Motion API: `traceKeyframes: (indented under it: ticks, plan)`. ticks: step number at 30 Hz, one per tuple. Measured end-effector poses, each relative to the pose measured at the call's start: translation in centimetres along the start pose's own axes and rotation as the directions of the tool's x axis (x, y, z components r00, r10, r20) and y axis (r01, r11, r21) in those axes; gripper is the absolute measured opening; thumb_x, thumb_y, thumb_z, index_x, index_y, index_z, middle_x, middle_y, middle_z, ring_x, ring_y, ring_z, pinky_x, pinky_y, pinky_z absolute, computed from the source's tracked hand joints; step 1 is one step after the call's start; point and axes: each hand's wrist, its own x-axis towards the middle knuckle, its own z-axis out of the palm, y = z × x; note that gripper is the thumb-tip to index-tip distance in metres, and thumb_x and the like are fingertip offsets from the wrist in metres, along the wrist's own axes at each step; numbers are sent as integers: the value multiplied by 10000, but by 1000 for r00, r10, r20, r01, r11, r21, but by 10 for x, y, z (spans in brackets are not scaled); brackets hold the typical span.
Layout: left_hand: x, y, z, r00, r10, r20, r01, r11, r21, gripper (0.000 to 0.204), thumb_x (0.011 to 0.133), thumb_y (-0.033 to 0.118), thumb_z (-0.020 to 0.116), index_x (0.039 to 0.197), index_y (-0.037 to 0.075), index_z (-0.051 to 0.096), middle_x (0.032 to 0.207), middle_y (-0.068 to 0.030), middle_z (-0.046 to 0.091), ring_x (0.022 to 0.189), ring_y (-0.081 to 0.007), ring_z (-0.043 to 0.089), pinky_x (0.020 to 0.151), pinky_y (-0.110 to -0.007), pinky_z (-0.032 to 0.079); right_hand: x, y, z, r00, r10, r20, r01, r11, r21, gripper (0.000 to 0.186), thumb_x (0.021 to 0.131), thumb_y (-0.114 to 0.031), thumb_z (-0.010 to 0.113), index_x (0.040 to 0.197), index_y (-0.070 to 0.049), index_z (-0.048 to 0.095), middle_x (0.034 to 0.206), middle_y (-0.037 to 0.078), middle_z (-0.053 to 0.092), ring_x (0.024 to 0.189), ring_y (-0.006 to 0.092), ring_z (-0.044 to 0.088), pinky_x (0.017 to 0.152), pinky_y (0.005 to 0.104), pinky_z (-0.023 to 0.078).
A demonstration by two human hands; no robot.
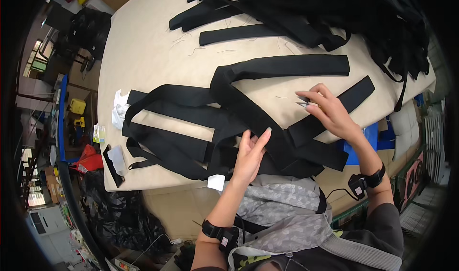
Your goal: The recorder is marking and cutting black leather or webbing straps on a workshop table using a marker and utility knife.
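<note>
Near the table's front edge lies a black fabric piece with long wide straps (248, 106), spread in loops and overlapping bands. My left hand (251, 156) pinches its dark cloth between thumb and fingers. Above the cloth to the right, my right hand (330, 111) is closed around small metal thread snips (302, 101); their pointed tips stick out to the left, and the rest is hidden in the fingers. The snips are apart from the fabric. A white tag (216, 181) shows at the cloth's near edge.
More black straps (239, 34) and a large black fabric heap (330, 8) cover the far side of the pale table (143, 46). Loose threads lie scattered there. White crumpled material (120, 109) sits at the left edge, near a dark flat item with white paper (116, 160).
</note>
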Motion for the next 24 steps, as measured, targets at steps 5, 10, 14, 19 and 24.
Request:
traceKeyframes:
  ticks: [5,10,14,19,24]
  plan:
    - [6,9,-11,999,-25,-29,17,969,-246,241,903,107,573,1119,106,468,1050,-15,560,994,-92,527,839,-265,414,34,-18,49,919,-303,-252,296,953,-65,220,860,-212,591,1014,-59,557,847,118,595,729,279,606,668,357,479]
    - [5,0,-8,999,-22,-49,7,961,-278,234,898,100,579,1107,126,479,1009,9,559,959,-77,520,810,-249,392,32,-22,52,924,-318,-213,288,944,-159,193,844,-222,604,956,-67,576,786,94,593,695,279,598,627,363,465]
    - [6,-4,-10,998,-45,-51,27,949,-314,236,893,80,579,1102,138,486,1000,18,558,948,-67,515,797,-244,383,27,-21,52,935,-300,-188,273,949,-157,170,843,-210,603,932,-66,592,752,82,589,673,270,594,613,361,458]
    - [6,-4,-8,998,-49,-41,32,943,-330,243,896,69,567,1116,135,486,1017,11,562,964,-69,514,808,-246,385,26,-22,55,930,-294,-218,269,953,-140,146,847,-190,595,927,-67,601,733,73,587,661,259,592,618,354,458]
    - [5,-3,-6,999,-42,-35,28,944,-329,251,902,67,555,1135,126,483,1053,-6,568,1000,-90,521,856,-263,393,26,-24,53,930,-283,-235,257,957,-137,141,846,-185,595,926,-70,608,724,70,582,651,254,589,617,351,456]
